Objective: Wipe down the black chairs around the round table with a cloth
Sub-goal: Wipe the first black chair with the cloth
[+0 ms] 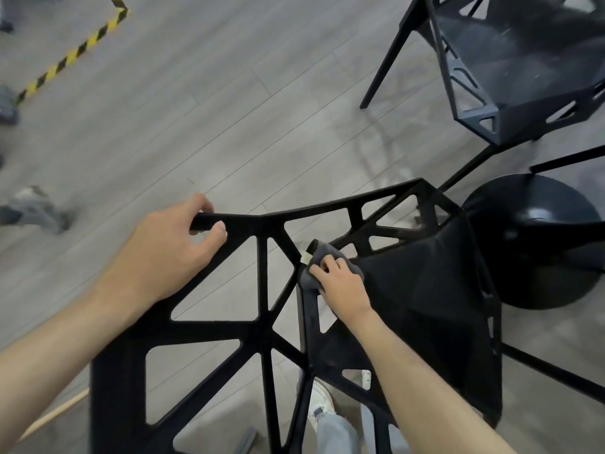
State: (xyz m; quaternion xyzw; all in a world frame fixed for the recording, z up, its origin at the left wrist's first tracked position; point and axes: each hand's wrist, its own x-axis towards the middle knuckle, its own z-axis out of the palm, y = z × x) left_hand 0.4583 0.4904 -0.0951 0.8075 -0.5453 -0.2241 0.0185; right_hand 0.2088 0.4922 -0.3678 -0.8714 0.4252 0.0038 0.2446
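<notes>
**Both hands on the near black chair, cloth at the seat's edge**

The near black chair (262, 322), an angular open-frame piece, filled the lower middle of the frame, its backrest struts toward the camera and its seat running to the right. The left hand (170, 253), left of centre, gripped the top rail of the backrest, thumb over the bar and fingers curled under it. The right hand (340, 286), just right of centre, pressed a grey cloth (314, 273) against the chair where the backrest frame met the seat; its fingers were bent over the bunched cloth, and a small pale tag showed at the cloth's upper edge. The two hands were apart, on different parts of the same chair.

A second black chair (510, 70) stood in the upper right of the frame, well apart from the first. Between them at the right edge sat the round black base of the counter (537, 244). Yellow-and-black hazard tape (75, 54) ran across the grey plank floor (229, 109) at upper left. A white shoe (319, 401) and light jeans showed at the bottom, behind the backrest struts.
</notes>
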